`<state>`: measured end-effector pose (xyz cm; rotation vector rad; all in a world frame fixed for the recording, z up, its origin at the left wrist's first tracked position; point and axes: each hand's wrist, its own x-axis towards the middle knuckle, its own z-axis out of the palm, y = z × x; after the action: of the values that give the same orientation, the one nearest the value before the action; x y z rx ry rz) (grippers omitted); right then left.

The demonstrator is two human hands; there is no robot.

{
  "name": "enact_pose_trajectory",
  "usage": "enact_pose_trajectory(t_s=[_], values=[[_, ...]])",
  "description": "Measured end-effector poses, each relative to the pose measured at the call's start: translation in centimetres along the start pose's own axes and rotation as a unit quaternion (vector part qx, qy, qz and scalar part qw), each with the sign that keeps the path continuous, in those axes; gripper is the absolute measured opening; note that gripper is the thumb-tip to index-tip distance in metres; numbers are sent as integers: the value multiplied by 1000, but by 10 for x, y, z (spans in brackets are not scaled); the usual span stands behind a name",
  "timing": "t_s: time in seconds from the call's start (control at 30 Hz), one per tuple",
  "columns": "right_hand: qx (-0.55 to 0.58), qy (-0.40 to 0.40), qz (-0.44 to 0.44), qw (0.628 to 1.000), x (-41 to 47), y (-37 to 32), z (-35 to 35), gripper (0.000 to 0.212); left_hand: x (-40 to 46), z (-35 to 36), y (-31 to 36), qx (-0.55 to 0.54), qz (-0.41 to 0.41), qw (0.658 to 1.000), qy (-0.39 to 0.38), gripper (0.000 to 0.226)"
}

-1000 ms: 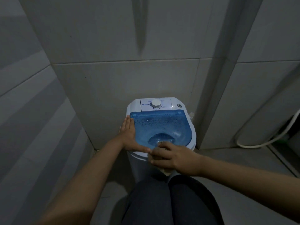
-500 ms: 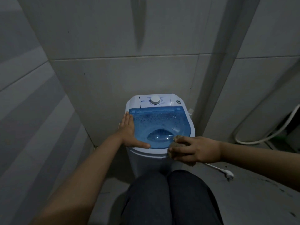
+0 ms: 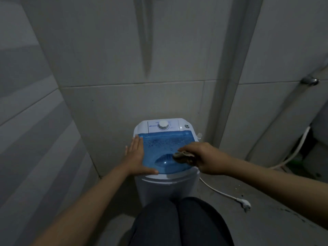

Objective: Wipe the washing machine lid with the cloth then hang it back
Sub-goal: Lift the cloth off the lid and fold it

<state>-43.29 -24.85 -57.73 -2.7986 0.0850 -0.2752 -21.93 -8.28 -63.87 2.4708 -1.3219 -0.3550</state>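
Now wiping step: cloth [image 3: 183, 156] bunched on blue lid [image 3: 165, 144], right side, gripped by right hand [image 3: 204, 158]. Left hand [image 3: 135, 157] flat, fingers spread, bracing lid's left edge. Next: sweep across droplets toward dial [image 3: 163, 124]; hanging comes later.

Grey tiled walls [image 3: 124, 50] enclose the corner. A white power cord [image 3: 218, 190] trails across the floor [image 3: 266, 219], its plug [image 3: 245, 205] lying loose. A white hose [image 3: 294, 153] curves at right.

Right hand [image 3: 207, 158] with cloth [image 3: 183, 156] on blue lid [image 3: 165, 142]
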Motion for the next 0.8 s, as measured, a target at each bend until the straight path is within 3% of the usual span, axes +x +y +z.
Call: enact_pose_trajectory(t_s=[0.07,0.17,0.23,0.33,0.43,0.5,0.57,0.7,0.8], values=[[125,87,44,987,2,-12,-3,33,-14,1,14,-74,32,995,55,129],[226,154,117,955,7,-25,-4,27,-31,-3,38,-265,36,951,155,66],[279,182,148,931,14,-27,-4,21,-38,-9,55,-316,51,928,192,43],[349,210,196,892,25,-27,-6,14,-43,-21,78,-359,77,909,199,44],[473,207,248,820,33,-26,-11,10,-42,-28,94,-384,82,912,122,69],[540,179,272,776,38,-22,-14,17,-35,-27,98,-358,98,924,98,66],[580,156,275,751,45,-18,-20,17,-23,-28,96,-364,99,918,121,60],[599,129,243,752,62,-5,-30,17,11,-41,85,-377,92,898,208,25],[529,123,246,803,81,11,-35,23,41,-52,75,-389,59,889,235,24]])
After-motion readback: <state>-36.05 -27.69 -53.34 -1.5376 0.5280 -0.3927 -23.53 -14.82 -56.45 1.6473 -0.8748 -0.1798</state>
